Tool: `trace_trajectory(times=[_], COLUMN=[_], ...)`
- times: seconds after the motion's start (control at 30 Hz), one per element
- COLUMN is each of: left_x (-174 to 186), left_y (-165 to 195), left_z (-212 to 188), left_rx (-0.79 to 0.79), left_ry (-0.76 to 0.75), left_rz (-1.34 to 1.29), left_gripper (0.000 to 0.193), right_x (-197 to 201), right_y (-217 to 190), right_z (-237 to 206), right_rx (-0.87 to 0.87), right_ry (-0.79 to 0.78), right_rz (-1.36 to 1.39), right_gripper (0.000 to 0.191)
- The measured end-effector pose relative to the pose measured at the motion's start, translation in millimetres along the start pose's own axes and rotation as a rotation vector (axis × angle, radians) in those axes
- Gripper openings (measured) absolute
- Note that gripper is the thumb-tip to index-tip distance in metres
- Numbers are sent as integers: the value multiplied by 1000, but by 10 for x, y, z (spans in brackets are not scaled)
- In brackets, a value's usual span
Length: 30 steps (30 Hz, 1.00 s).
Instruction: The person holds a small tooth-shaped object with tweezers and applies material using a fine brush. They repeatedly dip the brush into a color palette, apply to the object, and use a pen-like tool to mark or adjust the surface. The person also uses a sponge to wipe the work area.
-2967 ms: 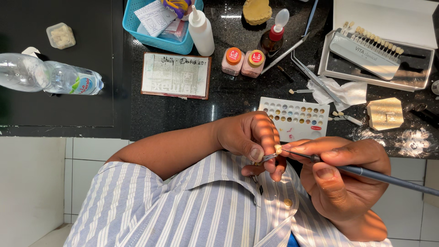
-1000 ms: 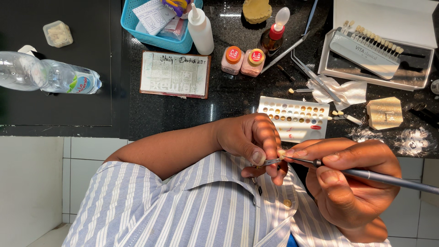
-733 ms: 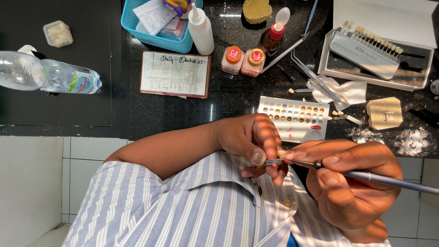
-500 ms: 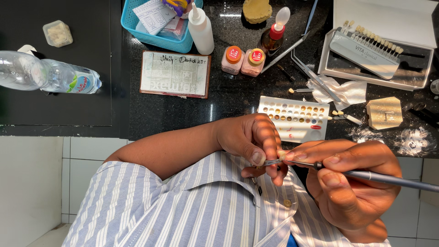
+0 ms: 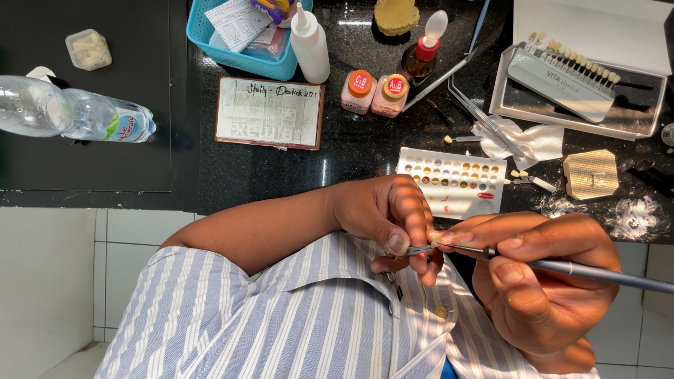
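Note:
My left hand point(image 5: 390, 217) is curled in front of my striped shirt, pinching a tiny pale piece between thumb and fingertips; the piece is mostly hidden by the fingers. My right hand point(image 5: 540, 281) grips a slim grey brush handle point(image 5: 597, 272) like a pen, and its fine tip point(image 5: 420, 248) touches the small piece at my left fingertips. Just beyond both hands a white palette point(image 5: 453, 181) with rows of small coloured wells lies on the black counter.
On the black counter point(image 5: 351, 151) are a framed tile point(image 5: 269, 112), two small pink jars point(image 5: 372, 91), a white squeeze bottle point(image 5: 310, 43), a blue basket point(image 5: 242, 35), metal tools point(image 5: 484, 116), a tooth shade guide in a white tray point(image 5: 583, 77) and a plastic water bottle point(image 5: 70, 112).
Both hands stay nearly in place. The right hand has shifted slightly and the brush tip has made small moves against the piece held by the left fingers.

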<state>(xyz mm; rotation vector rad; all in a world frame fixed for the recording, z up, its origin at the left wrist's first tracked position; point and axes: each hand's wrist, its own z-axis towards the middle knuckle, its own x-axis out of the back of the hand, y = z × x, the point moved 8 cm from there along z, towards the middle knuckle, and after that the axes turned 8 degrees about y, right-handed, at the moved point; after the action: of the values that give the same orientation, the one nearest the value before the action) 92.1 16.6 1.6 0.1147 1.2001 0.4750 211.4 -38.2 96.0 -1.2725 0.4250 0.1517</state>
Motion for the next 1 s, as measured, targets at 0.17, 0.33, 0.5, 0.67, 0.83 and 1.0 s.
trace_trajectory(times=[0.17,0.33,0.5,0.67,0.83,1.0], left_x=[5,3,0,5,33,35], left_y=[-13,-1,11,-4,-20,-24], left_z=[-1,-4,-17,-11,-14,-18], left_rx=[10,11,17,16,44,41], left_ry=[3,9,23,35,47,43], left_rz=[-16,9,35,43,37,35], left_gripper=[18,16,14,13,13,13], right_x=[4,17,57,16,-12,9], right_y=[-18,-4,8,-83,-151,-168], right_z=[-11,11,63,43,55,38], right_rx=[14,-30,-98,1,129,135], right_ry=[-1,-2,0,-14,-13,-35], right_rz=[-46,63,106,-24,-256,-340], right_gripper=[11,12,13,13,11,15])
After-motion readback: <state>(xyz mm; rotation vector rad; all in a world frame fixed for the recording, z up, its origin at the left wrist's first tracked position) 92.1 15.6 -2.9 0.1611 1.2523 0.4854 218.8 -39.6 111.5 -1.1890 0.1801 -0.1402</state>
